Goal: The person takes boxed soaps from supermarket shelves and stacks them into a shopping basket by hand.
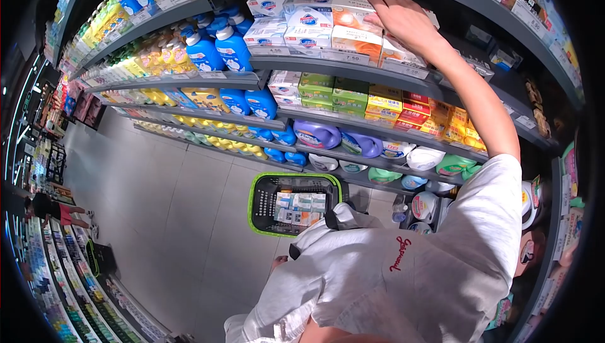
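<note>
My right hand (403,20) reaches up to the shelf, its fingers stretched out over white-and-orange soap boxes (357,39). Its fingertips touch the upper box of that stack; no box is lifted off. Left of it stand white-and-blue soap boxes (309,18), also stacked. Low beside my body, a small part of my left hand (278,261) shows past the shirt, and its fingers are mostly hidden. On the floor in front of me sits a black shopping basket (251,207) with a green rim, holding several small soap boxes (301,204).
Blue pump bottles (233,48) stand left of the soap. Green boxes (332,94) and yellow boxes (383,103) fill the shelf below, with detergent bottles (317,133) lower down. Another person (57,209) is far left, near a dark basket (101,258).
</note>
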`<state>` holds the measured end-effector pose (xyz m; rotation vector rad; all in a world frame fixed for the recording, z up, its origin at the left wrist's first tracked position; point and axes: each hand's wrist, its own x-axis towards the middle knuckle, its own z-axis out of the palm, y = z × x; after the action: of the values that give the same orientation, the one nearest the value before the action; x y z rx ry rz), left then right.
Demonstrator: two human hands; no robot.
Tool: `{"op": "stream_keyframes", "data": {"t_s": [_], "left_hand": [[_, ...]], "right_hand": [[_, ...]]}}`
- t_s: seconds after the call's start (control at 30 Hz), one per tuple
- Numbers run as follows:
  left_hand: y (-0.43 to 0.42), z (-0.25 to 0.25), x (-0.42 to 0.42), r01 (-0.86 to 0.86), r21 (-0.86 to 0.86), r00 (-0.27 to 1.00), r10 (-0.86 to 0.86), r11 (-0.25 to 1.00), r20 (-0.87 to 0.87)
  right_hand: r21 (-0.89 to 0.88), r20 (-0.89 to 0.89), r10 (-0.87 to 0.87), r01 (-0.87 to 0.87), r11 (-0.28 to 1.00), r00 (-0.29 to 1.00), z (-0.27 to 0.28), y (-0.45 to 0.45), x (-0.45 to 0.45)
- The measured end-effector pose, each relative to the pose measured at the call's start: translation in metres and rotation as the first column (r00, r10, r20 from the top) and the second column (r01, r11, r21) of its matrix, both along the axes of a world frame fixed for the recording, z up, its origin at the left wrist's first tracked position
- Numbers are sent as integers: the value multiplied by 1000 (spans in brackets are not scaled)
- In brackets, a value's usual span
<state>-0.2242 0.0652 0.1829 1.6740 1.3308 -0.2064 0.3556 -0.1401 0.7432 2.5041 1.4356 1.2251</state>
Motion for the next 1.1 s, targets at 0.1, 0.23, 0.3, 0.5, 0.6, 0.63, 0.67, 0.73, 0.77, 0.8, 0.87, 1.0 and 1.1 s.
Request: {"op": "stream_keyframes", "data": {"t_s": [0.1,0.23,0.3,0.5,0.6,0.63,0.67,0.73,0.77,0.8,0.87,1.0,1.1], "left_hand": [[-1,-4,-4,20,3,1000,-20,1000,1],[-1,-9,-4,59,17,998,-60,998,37],[-2,-7,-5,65,9,995,-65,998,76],[7,12,13,-353,-328,896,417,876,150],[16,58,50,-301,-286,898,371,910,238],[18,79,65,-259,-285,895,341,923,288],[20,103,81,-212,-280,889,304,936,342],[15,166,111,-7,-247,831,143,969,537],[9,200,124,-17,-250,837,151,968,527],[2,233,139,72,-308,776,141,949,615],[-12,259,158,151,-363,712,154,920,686],[-36,253,170,-52,-658,475,598,751,645],[-45,245,178,-399,-573,434,698,716,570]], "right_hand": [[-8,-76,30,-30,1000,997,3,-2,10],[-83,-74,42,-48,995,996,17,-15,1],[-51,-114,16,-21,998,993,29,-17,-29],[117,-396,303,-280,953,867,15,-30,-109],[235,-441,564,-517,823,698,-30,-16,-139],[344,-612,595,-502,794,521,-52,-6,-153],[403,-823,505,-358,842,260,-75,0,-171],[403,-893,448,-370,837,40,-133,21,-181],[371,-927,349,-203,906,-134,-160,29,-195],[372,-925,343,-196,907,-164,-189,39,-200],[466,-863,414,-139,874,-290,-244,52,-213],[398,-879,353,-86,913,-320,-317,86,-255],[339,-880,262,-138,931,-397,-331,99,-269]]}}
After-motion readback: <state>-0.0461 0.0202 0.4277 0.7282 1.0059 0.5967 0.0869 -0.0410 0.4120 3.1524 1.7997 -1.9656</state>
